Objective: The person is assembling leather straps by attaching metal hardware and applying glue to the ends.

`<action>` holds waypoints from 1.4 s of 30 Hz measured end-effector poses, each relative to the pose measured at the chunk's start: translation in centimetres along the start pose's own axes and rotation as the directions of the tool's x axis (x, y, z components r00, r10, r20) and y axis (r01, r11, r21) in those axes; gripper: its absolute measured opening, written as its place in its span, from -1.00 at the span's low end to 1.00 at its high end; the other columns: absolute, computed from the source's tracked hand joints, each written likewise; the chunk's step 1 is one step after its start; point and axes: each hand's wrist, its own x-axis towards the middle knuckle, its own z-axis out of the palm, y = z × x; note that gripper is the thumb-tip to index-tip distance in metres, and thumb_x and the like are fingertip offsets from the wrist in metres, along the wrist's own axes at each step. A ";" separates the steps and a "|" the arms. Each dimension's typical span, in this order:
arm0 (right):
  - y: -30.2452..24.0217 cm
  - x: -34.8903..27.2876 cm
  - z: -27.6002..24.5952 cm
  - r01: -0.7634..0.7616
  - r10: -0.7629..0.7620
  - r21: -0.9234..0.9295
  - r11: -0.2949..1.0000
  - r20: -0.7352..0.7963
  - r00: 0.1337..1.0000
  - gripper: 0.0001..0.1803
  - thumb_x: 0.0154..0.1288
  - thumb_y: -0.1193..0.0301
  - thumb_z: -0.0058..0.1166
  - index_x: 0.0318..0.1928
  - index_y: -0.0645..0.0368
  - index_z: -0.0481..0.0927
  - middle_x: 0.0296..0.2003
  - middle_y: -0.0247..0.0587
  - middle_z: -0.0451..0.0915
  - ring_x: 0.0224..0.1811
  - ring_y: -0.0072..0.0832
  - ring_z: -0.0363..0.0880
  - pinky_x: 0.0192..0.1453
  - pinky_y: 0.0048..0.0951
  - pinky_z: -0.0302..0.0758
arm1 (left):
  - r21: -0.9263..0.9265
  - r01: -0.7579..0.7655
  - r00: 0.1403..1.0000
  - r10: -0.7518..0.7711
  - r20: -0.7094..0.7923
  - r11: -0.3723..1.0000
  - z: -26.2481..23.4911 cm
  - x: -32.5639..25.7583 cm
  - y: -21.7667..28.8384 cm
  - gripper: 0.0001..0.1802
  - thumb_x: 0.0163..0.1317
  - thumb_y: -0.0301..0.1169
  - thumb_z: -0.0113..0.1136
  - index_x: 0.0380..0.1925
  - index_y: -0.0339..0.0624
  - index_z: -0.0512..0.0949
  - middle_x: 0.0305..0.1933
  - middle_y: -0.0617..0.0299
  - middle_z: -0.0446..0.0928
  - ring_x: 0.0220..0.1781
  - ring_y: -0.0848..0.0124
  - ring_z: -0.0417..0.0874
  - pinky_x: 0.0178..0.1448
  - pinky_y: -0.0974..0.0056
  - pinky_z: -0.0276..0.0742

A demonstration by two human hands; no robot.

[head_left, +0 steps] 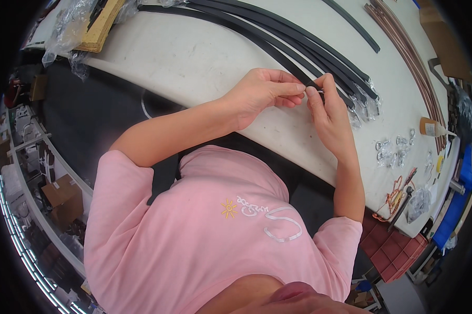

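Observation:
Over the table, my left hand [262,94] and my right hand [330,112] meet at the near end of a long black strap [280,60]. My left thumb and fingers pinch its end. The right thumb and forefinger grip the same end from the other side, where a small shiny metal piece shows; its exact shape is partly hidden by my fingers. Just beyond, several more black straps [332,65] lie side by side, and their ends carry metal hardware in clear plastic wrap [365,102].
On the white table [194,57] are brown rods [411,55], bagged metal fittings [393,152], an amber bottle [429,127] with a pale nozzle, and an orange cord [394,198]. A yellow wooden piece [101,29] sits far left among plastic wrap. A red crate [390,248] stands below the right edge.

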 end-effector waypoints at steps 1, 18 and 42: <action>0.0 0.0 0.1 0.040 -0.041 -0.053 0.998 -0.018 0.999 -0.84 0.56 0.40 -0.05 -0.10 0.21 0.30 -0.52 0.05 0.51 -0.50 0.00 0.51 -0.40 -0.15 0.36 | -0.014 0.013 1.000 -0.013 -0.002 1.000 0.0 0.0 0.1 -0.77 0.36 -0.35 0.31 -0.10 -0.27 0.64 -0.17 0.24 0.65 -0.12 0.52 0.65 0.08 0.38 0.56; -0.2 0.0 0.3 0.073 -0.072 -0.108 0.991 0.007 0.997 -0.88 0.53 0.44 -0.04 -0.13 0.17 0.32 -0.54 -0.03 0.52 -0.53 -0.12 0.52 -0.42 -0.24 0.42 | -0.006 0.093 0.993 -0.093 -0.078 0.996 0.1 0.3 0.3 -0.84 0.30 -0.38 0.29 -0.23 -0.24 0.63 -0.25 0.28 0.63 -0.20 0.53 0.61 0.02 0.39 0.55; 2.6 2.2 -3.9 -0.233 0.210 0.714 0.660 0.123 0.970 -0.41 0.57 0.10 -0.16 0.34 0.31 0.41 -0.04 -0.15 0.66 -0.16 -0.51 0.61 -0.08 -0.43 0.65 | 0.651 -0.589 0.807 0.312 0.500 0.479 -2.6 6.3 4.6 -0.73 0.28 -0.52 0.35 -0.03 -0.32 0.62 -0.13 0.21 0.66 -0.11 0.52 0.64 0.02 0.38 0.58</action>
